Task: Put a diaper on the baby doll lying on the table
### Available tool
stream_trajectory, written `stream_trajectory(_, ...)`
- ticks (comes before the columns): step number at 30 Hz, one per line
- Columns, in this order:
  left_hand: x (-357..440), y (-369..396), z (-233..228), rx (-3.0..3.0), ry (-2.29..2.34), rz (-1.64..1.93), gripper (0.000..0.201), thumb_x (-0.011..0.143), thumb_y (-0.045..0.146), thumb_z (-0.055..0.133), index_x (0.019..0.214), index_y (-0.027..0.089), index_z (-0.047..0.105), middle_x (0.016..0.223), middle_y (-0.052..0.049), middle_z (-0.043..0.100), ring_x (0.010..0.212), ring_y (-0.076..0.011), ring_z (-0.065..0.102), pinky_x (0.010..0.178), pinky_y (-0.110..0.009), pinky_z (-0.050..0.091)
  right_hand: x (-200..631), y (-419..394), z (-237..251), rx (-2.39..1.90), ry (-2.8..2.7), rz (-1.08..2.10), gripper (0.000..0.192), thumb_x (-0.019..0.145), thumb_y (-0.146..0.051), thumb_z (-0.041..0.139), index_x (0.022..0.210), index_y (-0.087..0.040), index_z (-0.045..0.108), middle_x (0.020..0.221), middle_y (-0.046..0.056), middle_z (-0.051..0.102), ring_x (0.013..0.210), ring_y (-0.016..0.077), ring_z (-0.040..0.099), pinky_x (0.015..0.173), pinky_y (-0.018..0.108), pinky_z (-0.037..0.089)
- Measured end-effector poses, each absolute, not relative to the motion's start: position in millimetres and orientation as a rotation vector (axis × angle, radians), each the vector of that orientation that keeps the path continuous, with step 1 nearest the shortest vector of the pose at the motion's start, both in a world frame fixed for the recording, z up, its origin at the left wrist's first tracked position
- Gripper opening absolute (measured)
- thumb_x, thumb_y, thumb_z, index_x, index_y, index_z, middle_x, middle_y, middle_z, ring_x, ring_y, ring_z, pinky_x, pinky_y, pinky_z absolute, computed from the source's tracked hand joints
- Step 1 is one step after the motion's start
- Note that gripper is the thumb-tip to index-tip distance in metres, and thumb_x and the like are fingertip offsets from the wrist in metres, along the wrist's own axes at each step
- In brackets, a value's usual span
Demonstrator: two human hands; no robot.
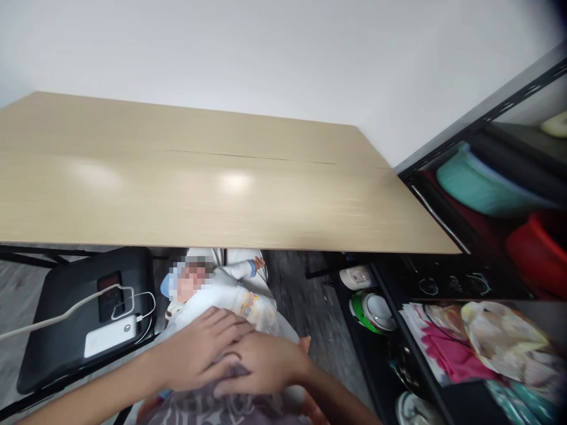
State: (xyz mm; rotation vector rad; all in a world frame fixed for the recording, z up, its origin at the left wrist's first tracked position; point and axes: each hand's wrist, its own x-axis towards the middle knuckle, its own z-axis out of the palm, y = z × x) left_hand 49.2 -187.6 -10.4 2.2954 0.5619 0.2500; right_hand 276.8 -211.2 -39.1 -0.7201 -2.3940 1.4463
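My left hand (215, 345) lies flat across the back of my right hand (268, 361), fingers stretched out and nothing held. My right hand is open too, thumb apart, its other fingers partly covered by the left. Both rest in front of my body, over my grey patterned clothing (212, 407). Just beyond them lies a baby or baby doll (234, 304), I cannot tell which, in a white outfit with blue cuffs and a blue cap. One small arm stretches out to the right. Whether my hands touch the white outfit is unclear.
A light wooden table (199, 200) spans the view ahead. On the left, a black stool (57, 330) carries a white power bank (110, 336), a dark phone (110, 295) and cables. Right, a black shelf (381, 354) holds cans (376, 310), bags (500, 339), a teal basin (487, 183) and a red basin (538, 248).
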Motion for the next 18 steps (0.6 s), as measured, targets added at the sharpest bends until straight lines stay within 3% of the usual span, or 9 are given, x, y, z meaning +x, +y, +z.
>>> stream_trajectory(2,43,-186,-23,2.314,0.655,0.303,0.051,0.117,0.026,0.047,0.168,0.027,0.043,0.156,-0.011,0.067,0.141,-0.0292,0.061,0.118,-0.046,0.049,302,-205,-34,-0.864,-2.269,1.480,0.036,0.106,-0.049,0.076,0.133,-0.026,0.079,0.136,0.004,0.081,0.129,0.0231,0.072,0.115,0.033,0.052)
stream_trajectory(7,58,-178,-61,2.426,0.716,0.372,0.044,0.117,0.030,0.053,0.160,0.022,0.051,0.152,-0.014,0.068,0.138,-0.0325,0.060,0.111,-0.049,0.049,327,-192,-59,-1.347,-1.969,1.169,0.012,0.107,-0.033,0.072,0.110,-0.023,0.075,0.121,0.007,0.077,0.123,0.0262,0.068,0.115,0.042,0.050)
stream_trajectory(9,66,-174,-70,2.423,0.765,0.378,0.039,0.117,0.037,0.056,0.153,0.021,0.058,0.143,-0.014,0.070,0.128,-0.0323,0.063,0.106,-0.048,0.050,329,-189,-78,-1.479,-1.881,1.111,0.021,0.104,-0.034,0.076,0.121,-0.023,0.074,0.130,0.009,0.075,0.129,0.0287,0.066,0.117,0.045,0.050)
stream_trajectory(13,70,-169,-75,2.382,0.825,0.399,0.031,0.115,0.041,0.059,0.136,0.020,0.068,0.132,-0.013,0.071,0.117,-0.0309,0.062,0.099,-0.046,0.049,336,-181,-103,-1.522,-1.780,1.350,0.046,0.099,-0.042,0.081,0.141,-0.026,0.072,0.144,0.010,0.075,0.137,0.0310,0.067,0.122,0.049,0.049)
stream_trajectory(18,68,-170,-71,2.333,0.818,0.475,0.020,0.113,0.038,0.064,0.126,0.025,0.072,0.130,-0.009,0.071,0.114,-0.0282,0.061,0.098,-0.043,0.045,349,-170,-112,-1.389,-1.745,1.449,0.038,0.103,-0.047,0.074,0.136,-0.028,0.079,0.137,0.007,0.081,0.129,0.0284,0.074,0.115,0.043,0.054)
